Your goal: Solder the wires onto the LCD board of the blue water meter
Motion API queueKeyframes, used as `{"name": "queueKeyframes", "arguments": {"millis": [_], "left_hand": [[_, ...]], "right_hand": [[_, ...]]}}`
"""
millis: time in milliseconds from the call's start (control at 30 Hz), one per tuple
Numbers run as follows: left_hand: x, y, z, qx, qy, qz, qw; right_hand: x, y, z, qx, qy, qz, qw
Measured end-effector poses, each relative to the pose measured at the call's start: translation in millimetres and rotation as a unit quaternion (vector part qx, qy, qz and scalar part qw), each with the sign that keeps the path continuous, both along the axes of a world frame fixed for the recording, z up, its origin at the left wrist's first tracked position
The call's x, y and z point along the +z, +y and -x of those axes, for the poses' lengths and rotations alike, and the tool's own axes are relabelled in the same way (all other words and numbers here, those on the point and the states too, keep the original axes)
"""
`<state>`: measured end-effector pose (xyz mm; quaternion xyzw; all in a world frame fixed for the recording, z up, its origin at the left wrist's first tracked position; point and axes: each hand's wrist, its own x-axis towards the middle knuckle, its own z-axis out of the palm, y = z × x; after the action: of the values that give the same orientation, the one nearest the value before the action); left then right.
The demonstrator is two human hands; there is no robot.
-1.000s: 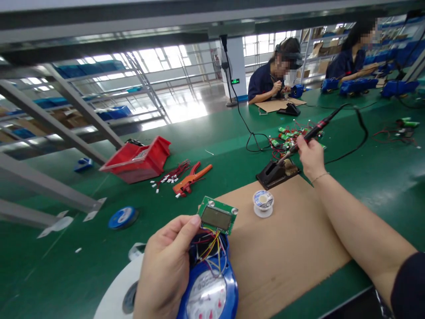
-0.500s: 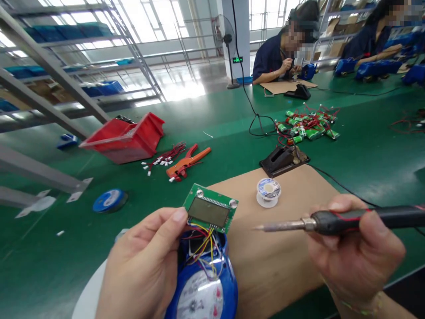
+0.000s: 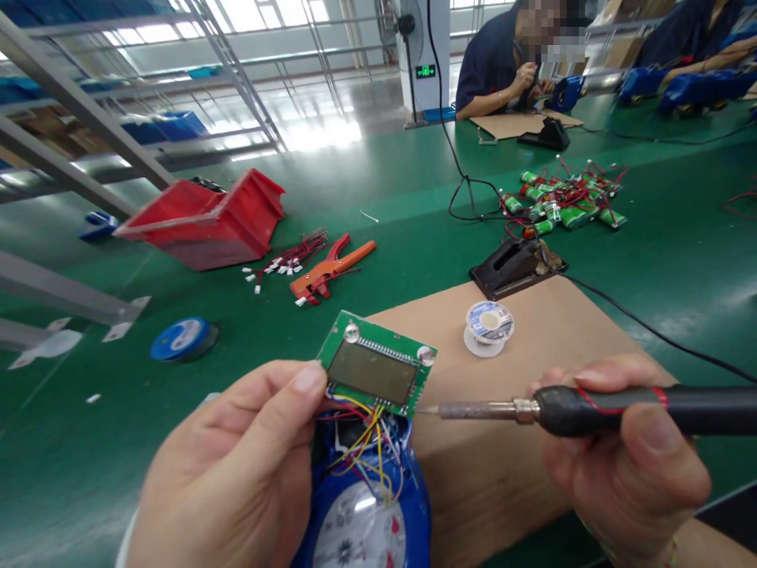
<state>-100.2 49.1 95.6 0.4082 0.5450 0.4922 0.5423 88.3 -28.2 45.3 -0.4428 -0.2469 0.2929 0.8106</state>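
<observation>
Spool (image 3: 490, 333) sits on cardboard (image 3: 573, 327) beyond soldering iron (image 3: 568, 411).

Place: a factory workshop for small electronics.
Furniture: a long green workbench (image 3: 378, 177) with a cardboard sheet (image 3: 514, 473) on it.
Crew: one person (image 3: 488, 67) and another person (image 3: 680, 39) farther right, both in dark blue tops, at the bench.
Tools: a soldering iron (image 3: 568, 412), a black stand (image 3: 502, 268), a solder spool (image 3: 490, 323) and orange pliers (image 3: 334, 268).
Parts: a circuit board (image 3: 372, 372), heaped green cylinders (image 3: 573, 216) with red wires, blue units (image 3: 698, 90) in a row.
Storage: a red bin (image 3: 206, 233); metal shelves (image 3: 230, 72) holding blue trays (image 3: 180, 125) and, though blurred, probably cardboard boxes (image 3: 65, 130).
Building: large windows (image 3: 277, 16), a shiny floor (image 3: 331, 132), a lit exit sign (image 3: 425, 72) on a white pillar (image 3: 424, 93).
</observation>
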Motion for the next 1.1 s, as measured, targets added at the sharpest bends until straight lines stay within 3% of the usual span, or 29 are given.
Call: {"name": "queueKeyframes", "arguments": {"millis": [567,933,1100], "left_hand": [[-1.8,-1.3,2.2,-0.010,0.005,-0.036,0.999],[-5.1,-4.0,1.8,-0.028,0.013,-0.001,1.000],[-2.6,-1.3,2.6,-0.029,-0.011,0.004,1.000]], "right_hand": [[-0.9,-3.3,1.9,-0.010,-0.010,0.011,1.000],[0.8,0.0,3.0,-0.013,-0.056,0.008,0.998],[1.7,-1.2,2.2,-0.009,-0.031,0.006,0.999]]}}
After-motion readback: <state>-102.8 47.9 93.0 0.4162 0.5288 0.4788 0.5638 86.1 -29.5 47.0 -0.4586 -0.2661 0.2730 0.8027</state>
